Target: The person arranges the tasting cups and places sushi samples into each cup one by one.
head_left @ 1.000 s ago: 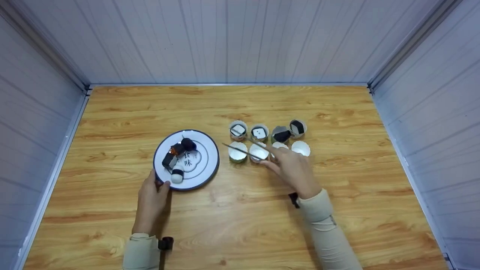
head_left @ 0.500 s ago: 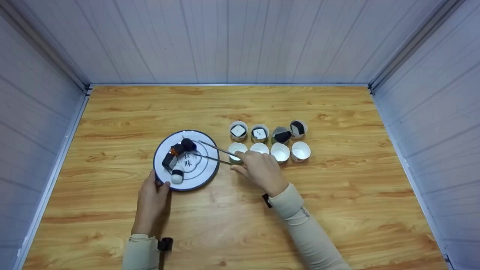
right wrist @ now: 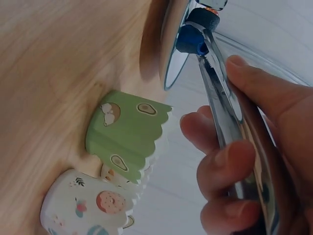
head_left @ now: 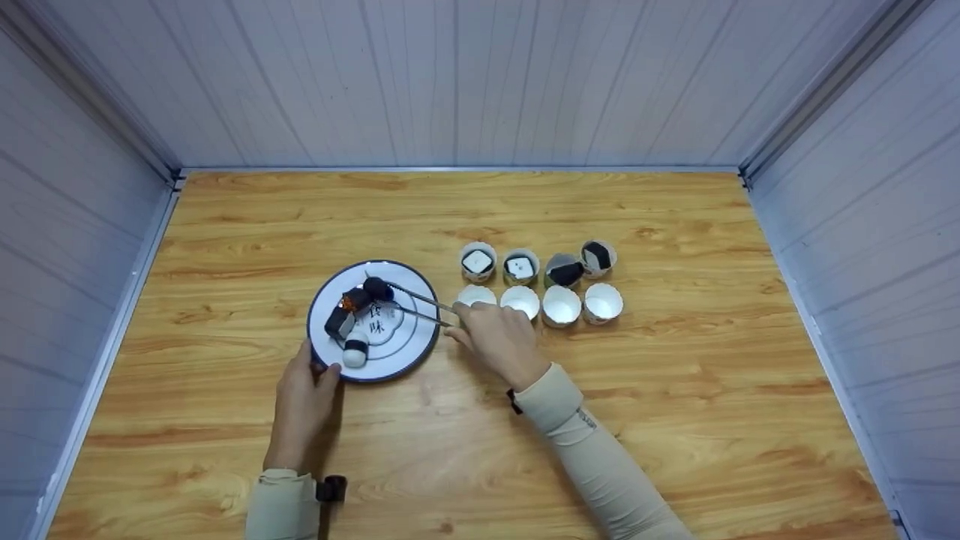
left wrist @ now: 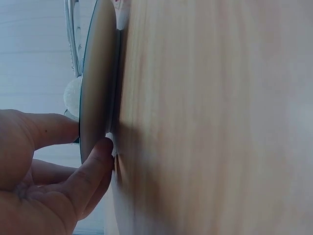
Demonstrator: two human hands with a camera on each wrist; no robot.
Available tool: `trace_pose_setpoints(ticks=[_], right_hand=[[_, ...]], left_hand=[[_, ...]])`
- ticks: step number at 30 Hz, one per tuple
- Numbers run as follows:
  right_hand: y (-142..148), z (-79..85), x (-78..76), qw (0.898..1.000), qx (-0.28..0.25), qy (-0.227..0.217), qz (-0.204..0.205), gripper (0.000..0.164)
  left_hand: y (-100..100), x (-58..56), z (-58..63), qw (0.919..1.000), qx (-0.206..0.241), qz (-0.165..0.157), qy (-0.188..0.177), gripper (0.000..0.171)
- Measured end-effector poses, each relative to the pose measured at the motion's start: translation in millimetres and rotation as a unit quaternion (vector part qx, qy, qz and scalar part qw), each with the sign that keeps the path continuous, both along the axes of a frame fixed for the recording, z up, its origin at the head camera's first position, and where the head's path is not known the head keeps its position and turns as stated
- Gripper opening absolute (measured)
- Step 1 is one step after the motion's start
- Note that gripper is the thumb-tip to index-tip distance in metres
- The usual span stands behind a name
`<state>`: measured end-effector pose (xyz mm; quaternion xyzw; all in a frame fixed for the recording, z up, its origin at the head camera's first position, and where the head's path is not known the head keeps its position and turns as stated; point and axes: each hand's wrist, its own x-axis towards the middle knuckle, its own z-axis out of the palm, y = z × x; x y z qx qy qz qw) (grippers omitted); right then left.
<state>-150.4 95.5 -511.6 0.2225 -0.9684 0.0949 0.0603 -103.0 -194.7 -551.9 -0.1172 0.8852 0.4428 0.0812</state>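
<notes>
My left hand [head_left: 304,397] grips the near-left rim of a white plate [head_left: 409,337] with a blue edge, thumb on top and fingers underneath in the left wrist view. On the plate lie a dark roll [head_left: 377,289] with a blue part, a dark piece with orange topping [head_left: 355,300], a black-and-white block [head_left: 340,324] and a white piece with a black band [head_left: 355,351]. My right hand [head_left: 499,337] holds metal tongs [right wrist: 220,107] parted over the plate. Their serrated tips are right at the dark roll, one on each side in the right wrist view.
Right of the plate stand two rows of paper baking cups. The back-row cups [head_left: 478,261] hold black-and-white pieces; front-row cups [head_left: 561,306] show white insides. My right hand partly covers the front-left cup [head_left: 477,293]. Pale panel walls [head_left: 450,90] bound the wooden table [head_left: 420,480].
My right hand has moved left with the tongs, from over the front cups to the plate, and their tips have come to the dark roll. The left hand and plate have stayed put.
</notes>
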Motion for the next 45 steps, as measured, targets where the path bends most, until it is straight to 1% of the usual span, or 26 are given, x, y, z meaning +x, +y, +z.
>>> trace_pose_setpoints(ticks=[5, 10, 17, 25, 30, 34, 39, 43, 45], right_hand=[[-1.9, -2.5, -1.8, 1.0, 0.004, 0.0, -0.004, 0.035], [-4.0, -5.5, -2.2, 1.0, 0.001, 0.006, -0.004, 0.034], [-3.3, -8.6, -0.8, 1.0, 0.013, 0.021, -0.001, 0.034], [8.2, -6.0, 3.3, 0.999, -0.03, 0.017, 0.004, 0.028], [19.2, -4.2, 10.1, 0.999, -0.035, 0.034, 0.012, 0.029], [30.5, -3.1, 17.3, 0.997, -0.058, 0.042, 0.013, 0.027], [49.1, -0.1, 29.1, 0.994, -0.091, 0.056, 0.023, 0.028], [65.5, 3.5, 38.8, 0.991, -0.117, 0.067, 0.021, 0.032], [74.3, 5.1, 44.1, 0.99, -0.122, 0.067, 0.013, 0.033]], left_hand=[[0.1, -0.2, 0.6, 1.0, 0.001, 0.004, -0.002, 0.065], [0.4, 0.2, 0.8, 1.0, 0.002, 0.002, 0.0, 0.064], [0.4, 0.1, 0.7, 0.9999, -0.011, -0.002, -0.001, 0.064], [-0.7, -0.6, -0.6, 1.0, -0.005, -0.003, -0.003, 0.064], [-0.6, -0.8, -0.6, 1.0, 0.002, -0.005, -0.005, 0.065], [0.1, -1.5, 0.2, 0.9999, 0.002, -0.001, -0.012, 0.065], [1.6, -2.1, 1.5, 0.9997, 0.002, 0.001, -0.023, 0.066], [1.2, -0.6, 1.8, 0.9999, -0.005, -0.002, -0.011, 0.065], [0.9, 0.0, 1.7, 0.9999, -0.008, -0.004, -0.005, 0.065]])
